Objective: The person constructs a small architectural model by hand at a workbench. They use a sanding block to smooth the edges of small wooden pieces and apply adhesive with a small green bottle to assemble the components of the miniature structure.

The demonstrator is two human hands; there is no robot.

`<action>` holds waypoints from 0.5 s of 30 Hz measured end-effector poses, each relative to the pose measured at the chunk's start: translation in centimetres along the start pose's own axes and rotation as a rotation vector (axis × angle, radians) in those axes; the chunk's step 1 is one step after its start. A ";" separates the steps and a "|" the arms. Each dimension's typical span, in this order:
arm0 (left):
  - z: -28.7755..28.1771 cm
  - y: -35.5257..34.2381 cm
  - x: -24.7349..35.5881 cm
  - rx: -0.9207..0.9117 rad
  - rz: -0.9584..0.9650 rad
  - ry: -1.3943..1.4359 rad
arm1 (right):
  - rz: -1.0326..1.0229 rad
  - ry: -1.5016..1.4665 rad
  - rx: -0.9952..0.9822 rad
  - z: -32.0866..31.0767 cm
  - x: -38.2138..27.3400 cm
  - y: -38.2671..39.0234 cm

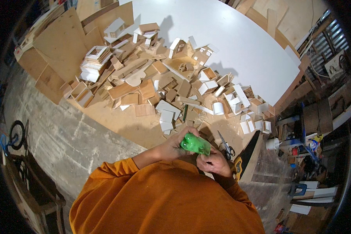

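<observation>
A green see-through plastic piece (195, 144), which looks like the lobed base of a plastic bottle, is held close in front of my chest. My left hand (178, 143) wraps its left end, fingers curled round the far side. At the piece's lower right edge, my right hand (214, 162) pinches the rim between thumb and fingers. Just right of my hands lie scissors (225, 146) with dark handles. A handsaw (246, 158) with a yellow and black handle rests beside them, close to my right wrist.
Beyond my hands a heap of wood offcuts (144, 91) covers the wooden worktop (113, 117), with small white and brown model houses (179, 46) among it. A large white board (238, 43) stands behind. A cluttered shelf (300, 144) is on the right; a wheel (17, 134) shows at left.
</observation>
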State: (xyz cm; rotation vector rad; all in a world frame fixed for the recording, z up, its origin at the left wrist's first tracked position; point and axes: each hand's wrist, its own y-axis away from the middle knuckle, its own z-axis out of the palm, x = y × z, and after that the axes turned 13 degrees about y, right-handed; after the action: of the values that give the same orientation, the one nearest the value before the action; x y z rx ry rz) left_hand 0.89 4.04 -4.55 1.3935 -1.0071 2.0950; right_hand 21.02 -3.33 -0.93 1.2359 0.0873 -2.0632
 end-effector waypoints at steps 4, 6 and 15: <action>-0.2 -0.2 -0.7 0.063 0.081 -0.128 | 0.009 0.010 -0.031 -0.2 -0.4 -0.3; -0.5 -0.4 -0.9 0.092 0.195 -0.223 | 0.006 0.053 -0.096 -1.0 -0.3 -0.3; -0.9 -0.7 1.2 -0.102 0.299 -0.307 | 0.151 0.115 -0.119 -0.7 -1.1 0.7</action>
State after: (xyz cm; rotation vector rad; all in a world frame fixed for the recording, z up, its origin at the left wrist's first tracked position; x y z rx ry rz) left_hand 0.34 5.17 -3.45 1.6293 -1.5058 2.0306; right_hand 22.27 -2.92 -0.26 1.2480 0.1624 -1.8313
